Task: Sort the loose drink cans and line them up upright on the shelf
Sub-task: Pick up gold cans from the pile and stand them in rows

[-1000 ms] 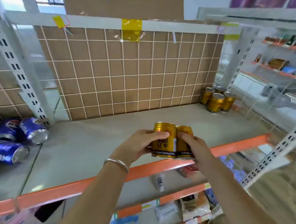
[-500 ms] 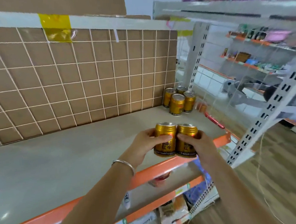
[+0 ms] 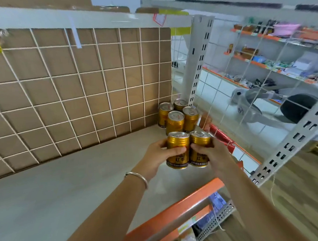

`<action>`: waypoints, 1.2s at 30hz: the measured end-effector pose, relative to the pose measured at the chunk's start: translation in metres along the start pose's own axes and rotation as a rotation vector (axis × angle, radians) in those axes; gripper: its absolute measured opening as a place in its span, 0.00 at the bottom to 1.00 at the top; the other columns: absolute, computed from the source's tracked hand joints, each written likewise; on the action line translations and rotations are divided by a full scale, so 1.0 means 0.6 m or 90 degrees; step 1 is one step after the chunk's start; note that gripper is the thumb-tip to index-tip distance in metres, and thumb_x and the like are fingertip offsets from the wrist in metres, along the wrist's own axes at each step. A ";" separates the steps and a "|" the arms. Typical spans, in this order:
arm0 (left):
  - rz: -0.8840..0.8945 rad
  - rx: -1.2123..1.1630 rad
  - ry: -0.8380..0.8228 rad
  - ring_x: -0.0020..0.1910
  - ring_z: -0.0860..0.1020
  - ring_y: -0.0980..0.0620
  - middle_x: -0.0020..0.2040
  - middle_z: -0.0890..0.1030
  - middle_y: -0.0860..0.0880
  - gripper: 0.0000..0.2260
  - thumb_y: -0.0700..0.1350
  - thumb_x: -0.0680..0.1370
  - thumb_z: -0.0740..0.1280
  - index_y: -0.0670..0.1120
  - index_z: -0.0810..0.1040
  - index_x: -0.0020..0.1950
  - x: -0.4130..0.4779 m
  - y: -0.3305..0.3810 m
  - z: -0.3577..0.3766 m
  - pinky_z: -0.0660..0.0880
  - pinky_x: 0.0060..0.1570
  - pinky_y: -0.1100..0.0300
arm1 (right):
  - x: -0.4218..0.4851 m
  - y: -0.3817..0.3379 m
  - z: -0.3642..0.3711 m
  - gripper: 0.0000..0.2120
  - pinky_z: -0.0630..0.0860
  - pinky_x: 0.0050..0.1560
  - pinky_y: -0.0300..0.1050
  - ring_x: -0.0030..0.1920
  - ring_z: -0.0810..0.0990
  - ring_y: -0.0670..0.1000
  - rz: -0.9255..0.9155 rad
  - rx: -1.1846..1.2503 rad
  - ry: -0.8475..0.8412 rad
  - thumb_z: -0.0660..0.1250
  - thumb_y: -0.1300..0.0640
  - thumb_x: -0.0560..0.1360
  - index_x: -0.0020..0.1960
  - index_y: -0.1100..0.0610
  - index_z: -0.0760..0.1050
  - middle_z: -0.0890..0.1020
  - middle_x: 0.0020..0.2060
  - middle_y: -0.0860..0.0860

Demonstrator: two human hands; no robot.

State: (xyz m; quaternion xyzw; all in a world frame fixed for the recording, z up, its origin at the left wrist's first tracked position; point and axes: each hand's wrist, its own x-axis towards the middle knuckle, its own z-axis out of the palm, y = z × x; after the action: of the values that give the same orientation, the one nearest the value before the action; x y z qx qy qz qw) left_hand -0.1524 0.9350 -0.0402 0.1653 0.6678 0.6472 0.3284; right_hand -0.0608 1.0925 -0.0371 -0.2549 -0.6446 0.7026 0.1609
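Note:
Two gold drink cans are held side by side, upright, just above the grey shelf (image 3: 68, 183). My left hand (image 3: 157, 156) grips the left gold can (image 3: 177, 149) and my right hand (image 3: 211, 154) grips the right gold can (image 3: 199, 145). Right behind them, several more gold cans (image 3: 176, 117) stand upright in a tight cluster in the shelf's back right corner, against the wire grid. The held cans are close in front of that cluster.
A brown board behind a white wire grid (image 3: 77, 88) closes the back of the shelf. A white slotted upright (image 3: 199, 61) and thin wires bound the right side. The orange front edge (image 3: 172, 215) runs below my arms, with packaged goods on lower shelves.
Both hands have carried the two gold cans to the right and deeper over the shelf, up to the cluster in the corner. The blue cans at the left have left the view.

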 end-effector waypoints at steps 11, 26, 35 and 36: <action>0.060 0.015 0.117 0.54 0.79 0.52 0.53 0.81 0.52 0.30 0.37 0.65 0.77 0.47 0.73 0.65 0.076 -0.044 0.057 0.75 0.54 0.62 | 0.114 0.015 -0.046 0.36 0.76 0.54 0.49 0.59 0.78 0.53 -0.043 -0.125 -0.073 0.78 0.62 0.64 0.68 0.52 0.69 0.80 0.60 0.51; 0.178 0.030 0.271 0.56 0.75 0.62 0.60 0.76 0.56 0.34 0.36 0.70 0.74 0.50 0.64 0.72 0.103 -0.063 0.108 0.70 0.47 0.80 | 0.171 0.005 -0.083 0.36 0.67 0.67 0.46 0.66 0.71 0.48 -0.068 -0.194 -0.221 0.75 0.61 0.68 0.71 0.53 0.64 0.75 0.65 0.47; 0.160 0.073 0.249 0.62 0.74 0.55 0.65 0.75 0.52 0.37 0.39 0.70 0.74 0.48 0.61 0.75 0.124 -0.078 0.101 0.70 0.49 0.80 | 0.178 0.010 -0.089 0.36 0.65 0.68 0.46 0.67 0.69 0.48 -0.096 -0.221 -0.222 0.74 0.60 0.69 0.72 0.53 0.62 0.73 0.66 0.47; 0.154 0.084 0.248 0.63 0.73 0.55 0.65 0.75 0.52 0.37 0.40 0.69 0.75 0.48 0.61 0.75 0.127 -0.082 0.099 0.70 0.50 0.79 | 0.176 0.010 -0.089 0.36 0.65 0.69 0.47 0.68 0.69 0.48 -0.102 -0.225 -0.221 0.74 0.60 0.70 0.73 0.54 0.61 0.72 0.67 0.48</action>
State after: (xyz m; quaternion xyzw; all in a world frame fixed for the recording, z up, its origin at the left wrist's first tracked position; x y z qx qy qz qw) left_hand -0.1592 1.0236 -0.1017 0.1370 0.7348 0.6564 0.1020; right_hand -0.1164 1.1945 -0.0610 -0.1029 -0.7934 0.5973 0.0558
